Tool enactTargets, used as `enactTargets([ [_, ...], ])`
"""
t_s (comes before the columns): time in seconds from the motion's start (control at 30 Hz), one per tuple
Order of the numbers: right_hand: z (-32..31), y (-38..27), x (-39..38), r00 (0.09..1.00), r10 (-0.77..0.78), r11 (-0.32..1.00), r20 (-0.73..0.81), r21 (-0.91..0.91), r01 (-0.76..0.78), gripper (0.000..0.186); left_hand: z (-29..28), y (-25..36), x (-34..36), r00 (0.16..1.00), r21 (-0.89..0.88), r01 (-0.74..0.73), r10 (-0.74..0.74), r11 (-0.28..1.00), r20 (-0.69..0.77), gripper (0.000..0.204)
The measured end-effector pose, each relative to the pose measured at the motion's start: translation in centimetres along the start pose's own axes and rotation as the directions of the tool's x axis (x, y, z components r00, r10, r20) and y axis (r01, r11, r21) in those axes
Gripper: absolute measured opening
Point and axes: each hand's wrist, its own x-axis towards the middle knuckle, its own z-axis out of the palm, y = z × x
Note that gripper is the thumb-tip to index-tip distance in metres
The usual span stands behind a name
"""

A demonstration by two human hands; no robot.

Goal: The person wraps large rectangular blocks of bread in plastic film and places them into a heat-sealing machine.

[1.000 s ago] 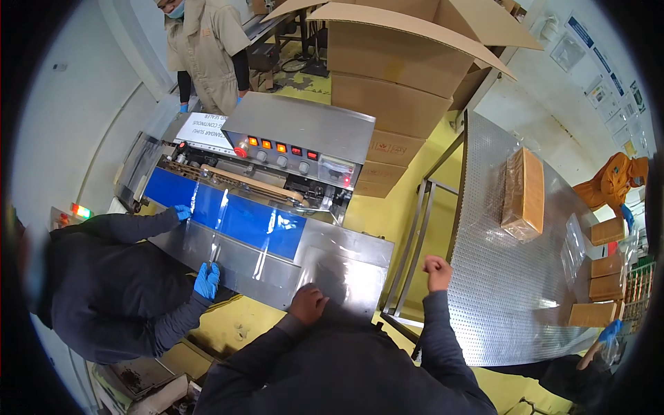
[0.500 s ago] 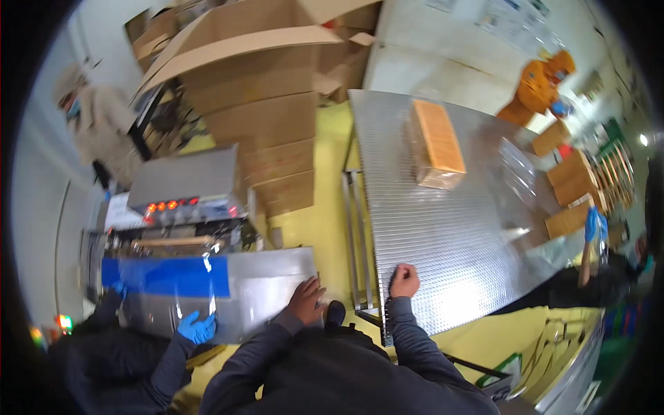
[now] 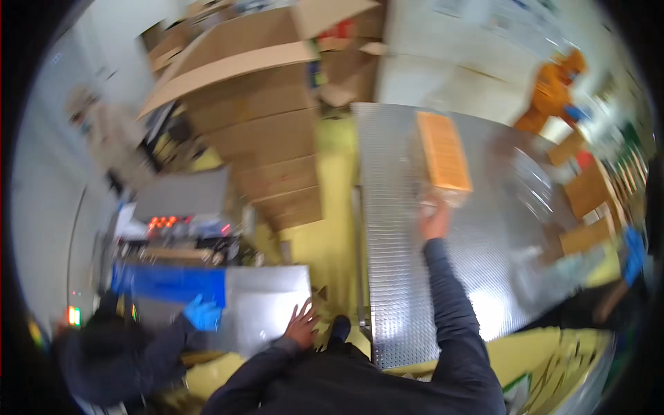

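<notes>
R hand (image 3: pixel 434 220) is reaching out across the steel table (image 3: pixel 401 290), touching the near end of the wrapped orange pack (image 3: pixel 443 152); blur's too heavy to tell if fingers are closed on it. The pack is lying flat on the table's far part. L hand (image 3: pixel 303 324) is resting open, fingers spread, on the grey machine plate (image 3: pixel 266 304) just left of the table. Co-worker's blue-gloved hand (image 3: pixel 203 313) is sitting further left of the table, by the blue belt (image 3: pixel 173 283).
</notes>
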Motion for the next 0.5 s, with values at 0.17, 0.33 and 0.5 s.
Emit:
enactTargets([
  [0.17,0.5,6.2,5.9,0.905,-0.07,0.918,0.419,-0.327,0.223,0.054,0.3,0.4,0.7,0.999,0.038,0.014,-0.013,0.999,-0.04,0.045],
  [0.33,0.7,3.0,4.5,0.916,-0.056,0.859,0.398,-0.447,0.247,0.053,1.4,1.4,0.4,0.986,0.04,0.113,-0.107,0.993,-0.129,0.039],
  [0.5,-2.6,2.2,1.9,0.904,-0.044,0.901,0.426,-0.373,0.22,0.056,1.1,1.6,1.7,0.975,0.013,0.128,-0.124,0.992,-0.183,0.034],
])
